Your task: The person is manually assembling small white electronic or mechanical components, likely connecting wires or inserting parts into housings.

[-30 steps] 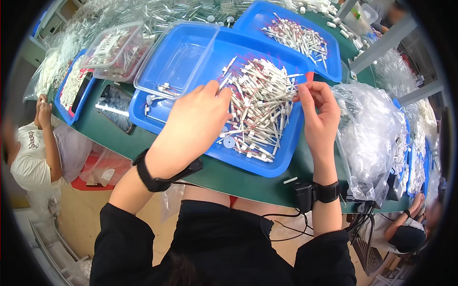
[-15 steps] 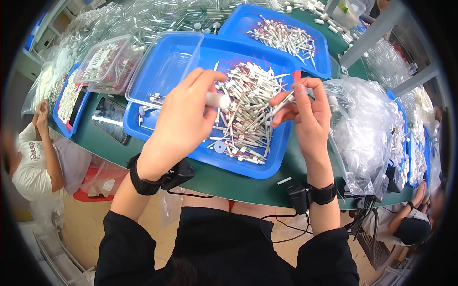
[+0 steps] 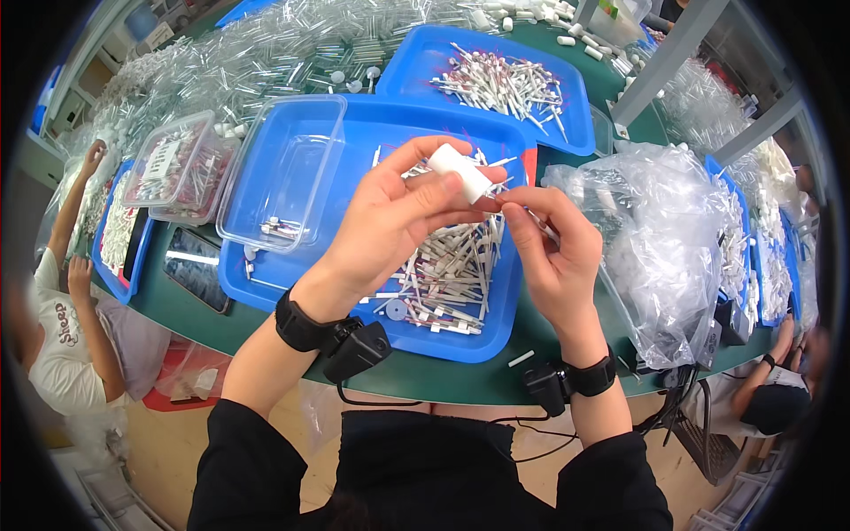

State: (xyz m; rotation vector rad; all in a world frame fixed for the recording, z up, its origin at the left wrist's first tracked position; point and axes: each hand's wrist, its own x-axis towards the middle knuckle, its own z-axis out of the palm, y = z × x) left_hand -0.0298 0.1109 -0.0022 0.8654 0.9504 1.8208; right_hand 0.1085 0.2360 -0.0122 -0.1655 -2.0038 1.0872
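Note:
My left hand (image 3: 390, 208) is closed round a short white cylinder (image 3: 460, 173), held tilted between thumb and fingers above the blue tray (image 3: 363, 115). Against its lower end, my right hand (image 3: 558, 252) pinches a thin white stick, mostly hidden by the fingers. The fingertips of both hands meet there. Below them a heap of thin white sticks (image 3: 443, 279) with reddish threads fills part of the tray. A small pale disc (image 3: 396, 310) lies at the heap's near edge.
A clear plastic box (image 3: 288, 168) rests over the tray's left side. Beyond sits a second blue tray (image 3: 571, 84) of sticks. A phone (image 3: 195, 265) and lidded boxes (image 3: 181, 168) are at left, a bulky plastic bag (image 3: 660, 257) at right. Other people sit at both sides.
My hands have come together: the left moved right and turned the white cylinder, while the right moved left to its end. The view has shifted slightly.

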